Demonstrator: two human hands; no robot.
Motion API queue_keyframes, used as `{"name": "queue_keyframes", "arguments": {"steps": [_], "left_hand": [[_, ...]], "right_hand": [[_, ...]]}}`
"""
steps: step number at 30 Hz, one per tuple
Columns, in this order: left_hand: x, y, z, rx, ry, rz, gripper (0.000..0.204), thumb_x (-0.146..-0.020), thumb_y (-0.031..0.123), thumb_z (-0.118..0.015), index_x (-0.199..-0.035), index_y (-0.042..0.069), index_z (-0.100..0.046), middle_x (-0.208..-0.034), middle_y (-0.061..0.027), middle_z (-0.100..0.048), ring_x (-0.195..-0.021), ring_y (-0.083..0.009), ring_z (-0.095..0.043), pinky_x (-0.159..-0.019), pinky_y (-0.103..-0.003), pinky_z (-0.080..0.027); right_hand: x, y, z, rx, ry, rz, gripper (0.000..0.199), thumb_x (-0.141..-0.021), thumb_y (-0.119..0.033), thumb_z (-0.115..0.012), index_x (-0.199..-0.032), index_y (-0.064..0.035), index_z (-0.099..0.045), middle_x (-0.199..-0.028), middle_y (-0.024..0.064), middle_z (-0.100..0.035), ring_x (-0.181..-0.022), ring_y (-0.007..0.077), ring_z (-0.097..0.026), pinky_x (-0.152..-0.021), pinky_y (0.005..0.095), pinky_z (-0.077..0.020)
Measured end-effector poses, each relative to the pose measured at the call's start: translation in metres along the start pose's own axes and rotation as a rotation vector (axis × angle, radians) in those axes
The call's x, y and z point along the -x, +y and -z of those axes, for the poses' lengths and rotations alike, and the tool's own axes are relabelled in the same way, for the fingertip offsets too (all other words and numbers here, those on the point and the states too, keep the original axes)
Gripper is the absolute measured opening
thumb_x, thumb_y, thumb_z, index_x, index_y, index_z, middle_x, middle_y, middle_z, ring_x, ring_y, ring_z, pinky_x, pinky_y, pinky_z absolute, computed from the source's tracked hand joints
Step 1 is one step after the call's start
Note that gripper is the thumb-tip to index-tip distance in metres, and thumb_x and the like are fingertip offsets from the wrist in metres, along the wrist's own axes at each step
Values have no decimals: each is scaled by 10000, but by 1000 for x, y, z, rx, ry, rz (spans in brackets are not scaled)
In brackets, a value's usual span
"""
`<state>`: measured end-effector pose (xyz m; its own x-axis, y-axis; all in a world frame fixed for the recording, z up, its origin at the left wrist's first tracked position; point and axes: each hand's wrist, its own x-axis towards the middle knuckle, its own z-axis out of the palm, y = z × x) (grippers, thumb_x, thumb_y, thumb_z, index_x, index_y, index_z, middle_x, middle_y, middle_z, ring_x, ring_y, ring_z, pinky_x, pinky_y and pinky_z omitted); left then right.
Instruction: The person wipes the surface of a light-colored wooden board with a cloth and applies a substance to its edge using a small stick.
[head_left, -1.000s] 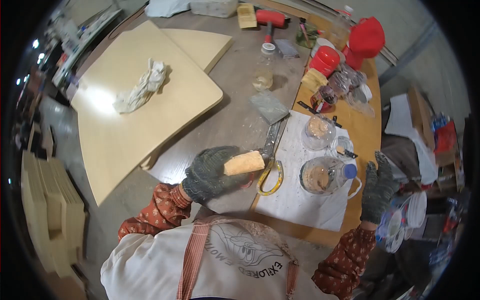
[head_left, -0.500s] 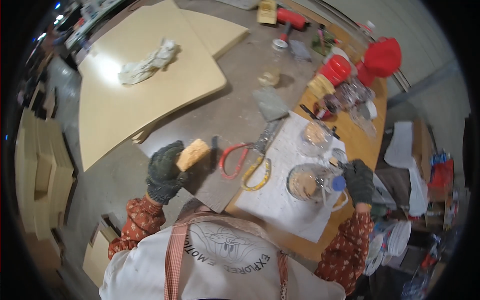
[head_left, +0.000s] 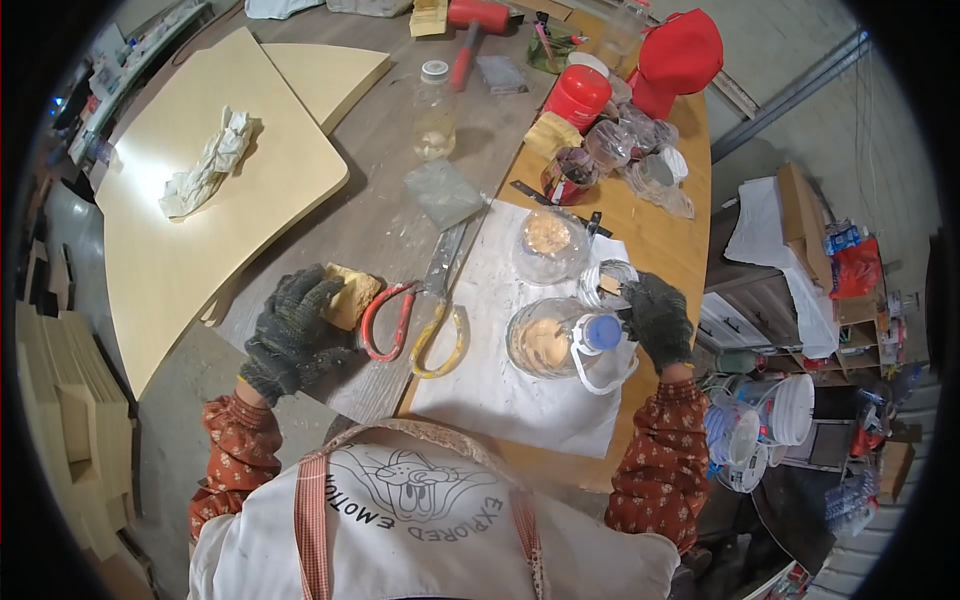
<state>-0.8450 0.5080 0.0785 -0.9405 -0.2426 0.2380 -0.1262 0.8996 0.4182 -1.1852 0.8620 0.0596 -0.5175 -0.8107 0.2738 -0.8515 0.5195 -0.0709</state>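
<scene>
My left hand [head_left: 292, 335], in a dark knitted glove, is closed round a yellow sponge [head_left: 350, 298] low over the near edge of the grey board. Just right of the sponge lie large shears [head_left: 430, 330] with one red and one yellow handle. My right hand [head_left: 657, 320], gloved alike, has its fingers curled at a small clear cup [head_left: 603, 297]. A small tan piece [head_left: 610, 286] shows by the fingertips; whether they hold it is unclear. Beside that hand stands a clear jug [head_left: 545, 340] with a blue cap, tan stuff inside. A clear cut-off container [head_left: 550, 245] stands behind.
White paper [head_left: 470, 385] lies under the containers. A grey slab [head_left: 443, 195], a capped clear bottle [head_left: 435, 125] and a red mallet [head_left: 468, 40] are farther back. Cream panels [head_left: 270, 130] carry a crumpled cloth [head_left: 212, 165]. A red tub [head_left: 578, 92] stands among plastic cups.
The view has shifted, so the table sits farther left. My left hand has brought the sponge closer to the shears; my right hand is now at the small cup.
</scene>
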Motion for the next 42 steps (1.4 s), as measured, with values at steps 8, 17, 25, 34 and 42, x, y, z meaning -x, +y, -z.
{"name": "queue_keyframes", "arguments": {"steps": [8,17,25,34,42], "left_hand": [[-35,27,37,-150,168,28,574,-701,283,-759,-1179,40,-554,-1255,-180,-525,-1131,-348,-520,-952,-410,-414],[-96,64,-2,96,13,-419,505,-760,260,-707,-1181,30,-549,-1211,-179,-546,-1137,-344,-513,-956,-415,-413],[-173,91,-66,175,-79,-389,751,-676,311,-756,-1324,125,-427,-1331,-184,-430,-1194,-349,-464,-1000,-431,-385],[-222,113,-115,54,-294,-391,885,-624,446,-766,-1374,224,-351,-1325,-201,-422,-1186,-383,-456,-989,-476,-380],[-249,93,-52,413,-158,-439,788,-658,392,-758,-1290,66,-420,-1231,-116,-488,-1150,-278,-477,-975,-385,-398]], "right_hand": [[-5,-44,104,-657,229,-371,278,-912,-173,-540,-1112,15,-579,-693,49,-605,-494,75,-525,-439,215,-418],[-29,-28,100,166,332,181,249,-884,-114,-535,-1091,4,-606,-906,135,-654,-717,208,-617,-637,323,-497],[-16,-2,41,-68,-54,-102,398,-671,-169,-667,-1052,-60,-623,-1123,130,-615,-1008,296,-591,-864,378,-473],[6,-42,77,-861,122,-591,298,-910,-243,-515,-1075,-9,-602,-733,37,-612,-524,87,-553,-424,221,-412],[34,-53,66,-1086,503,-753,306,-914,-256,-525,-1046,5,-616,-668,74,-632,-453,103,-514,-410,215,-398]]}}
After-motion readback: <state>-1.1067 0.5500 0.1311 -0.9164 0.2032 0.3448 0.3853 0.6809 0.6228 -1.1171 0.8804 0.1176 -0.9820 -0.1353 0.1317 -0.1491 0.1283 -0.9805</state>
